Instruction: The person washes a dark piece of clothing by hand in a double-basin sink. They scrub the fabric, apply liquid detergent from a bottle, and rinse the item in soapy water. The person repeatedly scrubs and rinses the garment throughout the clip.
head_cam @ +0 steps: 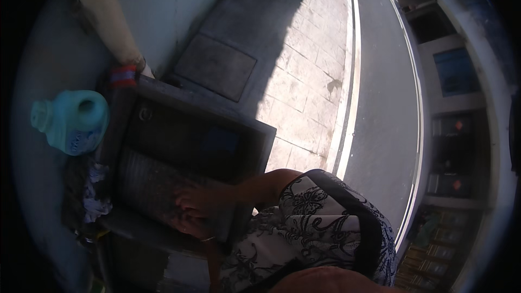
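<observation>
Both hands are low over the ridged washboard slope (140,175) of a dark laundry sink (266,134), deep in shadow. My right hand (197,201) reaches in from a patterned sleeve, its fingers bent over the ridges. Close beside it, my left hand (189,226) lies lower in the picture, with a thin band at the wrist. The dimness hides whether either hand grips something. Beyond the ridges, the basin floor (175,130) is dark, with a round drain-like ring (145,114) in its corner.
A turquoise detergent bottle (87,118) lies at the wall-side rim, near a red item (124,76) and a crumpled pale cloth or wrapper (97,195). A thick pale pipe (106,12) runs along the wall (163,4). Sunlit paving (301,89) and a road (382,101) stretch beyond.
</observation>
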Tool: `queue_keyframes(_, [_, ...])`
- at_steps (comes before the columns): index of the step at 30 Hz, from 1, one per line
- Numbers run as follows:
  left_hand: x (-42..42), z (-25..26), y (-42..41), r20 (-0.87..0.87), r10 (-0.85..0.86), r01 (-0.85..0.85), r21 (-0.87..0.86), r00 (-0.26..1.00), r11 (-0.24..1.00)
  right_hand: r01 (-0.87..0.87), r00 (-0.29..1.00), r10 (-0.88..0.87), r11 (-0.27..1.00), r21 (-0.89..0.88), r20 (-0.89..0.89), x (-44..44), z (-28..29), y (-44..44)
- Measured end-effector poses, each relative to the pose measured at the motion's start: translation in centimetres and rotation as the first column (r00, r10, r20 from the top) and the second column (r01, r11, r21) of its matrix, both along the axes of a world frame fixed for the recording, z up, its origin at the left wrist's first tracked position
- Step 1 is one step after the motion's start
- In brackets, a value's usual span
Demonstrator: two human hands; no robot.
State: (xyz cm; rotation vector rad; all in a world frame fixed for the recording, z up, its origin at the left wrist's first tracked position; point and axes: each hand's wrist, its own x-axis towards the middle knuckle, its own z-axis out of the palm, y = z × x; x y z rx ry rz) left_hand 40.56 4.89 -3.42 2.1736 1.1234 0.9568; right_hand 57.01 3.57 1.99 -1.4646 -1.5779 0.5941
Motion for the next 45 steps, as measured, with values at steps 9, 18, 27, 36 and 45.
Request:
queue_keyframes(9, [1.7,-1.5,13.8,-0.196,0.278,-0.299,-0.084,0.94,0.951,0.158,0.96,-0.126,0.981,-0.115,0.25,-2.2,-4.0,15.4])
queue_keyframes(18, [3.0,5.9,0.1,-0.048,0.228,-0.231,-0.061,0.973,0.971,-0.045,0.978,0.05,0.999,-0.027,0.203,-0.9,-1.8,0.7])
queue_keyframes(27, [1.6,-0.2,15.4,-0.25,0.299,-0.349,-0.185,0.921,0.919,0.162,0.938,-0.102,0.974,-0.159,0.331,-3.2,-4.6,17.1])
queue_keyframes(36, [2.7,4.7,-1.9,-0.104,0.368,-0.374,-0.046,0.924,0.926,-0.133,0.985,0.139,0.989,-0.063,0.103,0.1,0.0,1.6])
queue_keyframes(45, [2.0,0.9,16.3,-0.283,0.393,-0.44,-0.127,0.875,0.889,0.139,0.917,-0.049,0.969,-0.203,0.395,-3.6,-1.6,18.2])
